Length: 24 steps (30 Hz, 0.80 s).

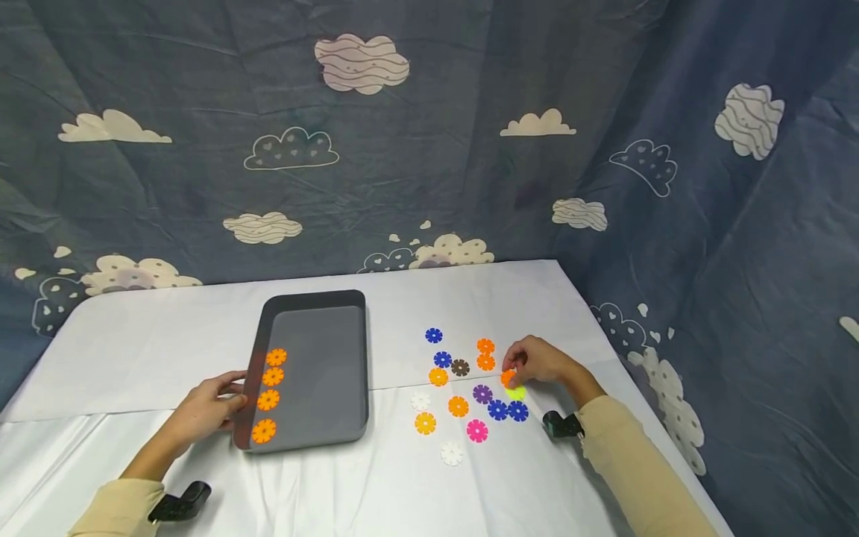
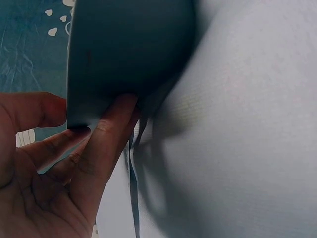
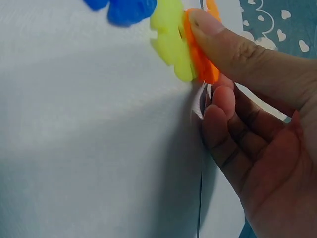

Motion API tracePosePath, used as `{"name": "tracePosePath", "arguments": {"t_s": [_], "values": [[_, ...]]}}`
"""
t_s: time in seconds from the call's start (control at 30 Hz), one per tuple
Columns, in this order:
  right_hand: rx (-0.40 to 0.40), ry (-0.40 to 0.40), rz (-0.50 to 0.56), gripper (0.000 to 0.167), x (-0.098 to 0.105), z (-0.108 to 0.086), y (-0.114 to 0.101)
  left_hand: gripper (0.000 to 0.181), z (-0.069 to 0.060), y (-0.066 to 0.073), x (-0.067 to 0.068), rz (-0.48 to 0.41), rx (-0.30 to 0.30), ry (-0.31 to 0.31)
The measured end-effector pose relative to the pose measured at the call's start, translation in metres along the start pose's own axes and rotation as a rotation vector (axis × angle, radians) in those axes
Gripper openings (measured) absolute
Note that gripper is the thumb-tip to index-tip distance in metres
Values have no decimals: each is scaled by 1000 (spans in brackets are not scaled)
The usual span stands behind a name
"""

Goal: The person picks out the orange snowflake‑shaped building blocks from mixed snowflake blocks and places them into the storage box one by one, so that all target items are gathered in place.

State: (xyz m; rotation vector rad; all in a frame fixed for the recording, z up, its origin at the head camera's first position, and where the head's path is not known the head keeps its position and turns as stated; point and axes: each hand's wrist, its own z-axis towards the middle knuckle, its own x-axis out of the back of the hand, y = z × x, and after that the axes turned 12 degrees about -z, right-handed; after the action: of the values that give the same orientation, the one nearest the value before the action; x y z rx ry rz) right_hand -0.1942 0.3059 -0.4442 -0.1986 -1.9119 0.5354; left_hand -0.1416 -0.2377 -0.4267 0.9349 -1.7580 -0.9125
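Observation:
A dark grey tray (image 1: pixel 318 373) lies on the left of the table with a column of orange notched discs (image 1: pixel 268 400) along its left side. My left hand (image 1: pixel 208 408) grips the tray's left wall; in the left wrist view its fingers (image 2: pixel 101 144) reach under the tray wall (image 2: pixel 129 49). On the right, my right hand (image 1: pixel 537 359) pinches an orange disc (image 3: pixel 200 54) between thumb and fingers. That disc stands tilted against a yellow-green disc (image 3: pixel 171 39) on the cloth. Blue discs (image 3: pixel 131 10) lie just beside.
Loose flower-shaped discs spread between tray and right hand: orange (image 1: pixel 458 406), blue (image 1: pixel 433 335), purple (image 1: pixel 482 394), pink (image 1: pixel 477 430), brown (image 1: pixel 460 367) and white (image 1: pixel 452 453). White cloth (image 1: pixel 396 298) covers the table. A cloud-patterned curtain (image 1: pixel 429 164) hangs behind and to the right.

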Motion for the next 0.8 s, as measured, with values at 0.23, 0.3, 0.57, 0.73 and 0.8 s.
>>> {"name": "tracePosePath", "arguments": {"t_s": [0.23, 0.3, 0.57, 0.73, 0.8], "values": [[46, 14, 31, 21, 4, 2, 0, 53, 0, 0, 1, -9, -13, 5], [70, 9, 51, 20, 6, 4, -1, 52, 0, 0, 1, -9, -14, 6], [70, 3, 168, 15, 9, 15, -16, 52, 0, 2, 2, -3, -23, 15], [55, -9, 197, 15, 8, 28, -36, 52, -1, 1, 1, -2, -19, 14], [63, -15, 204, 15, 8, 35, -44, 52, 0, 1, 0, 0, -19, 14]]}}
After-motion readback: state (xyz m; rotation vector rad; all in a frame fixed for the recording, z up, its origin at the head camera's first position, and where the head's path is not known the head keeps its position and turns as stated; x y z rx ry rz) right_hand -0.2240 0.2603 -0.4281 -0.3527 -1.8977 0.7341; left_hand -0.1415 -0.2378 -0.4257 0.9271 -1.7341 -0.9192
